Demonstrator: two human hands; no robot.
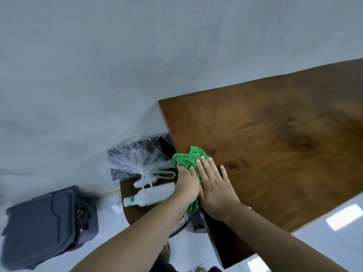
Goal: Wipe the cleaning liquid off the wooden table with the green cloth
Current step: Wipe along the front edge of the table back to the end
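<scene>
A bunched green cloth [186,157] lies at the left edge of the dark wooden table [275,138], partly hanging over that edge. My left hand [187,185] grips the cloth at the edge, fingers curled into the fabric. My right hand [215,187] lies flat beside it with straight fingers, pressing on the cloth and the tabletop. No liquid shows clearly on the wood.
A white bottle with a green band [151,195] lies on a low round wooden stool [135,213] left of the table, beside a clear plastic bag [143,163]. A dark bin [45,226] stands on the tiled floor at lower left. A grey wall [117,65] runs behind.
</scene>
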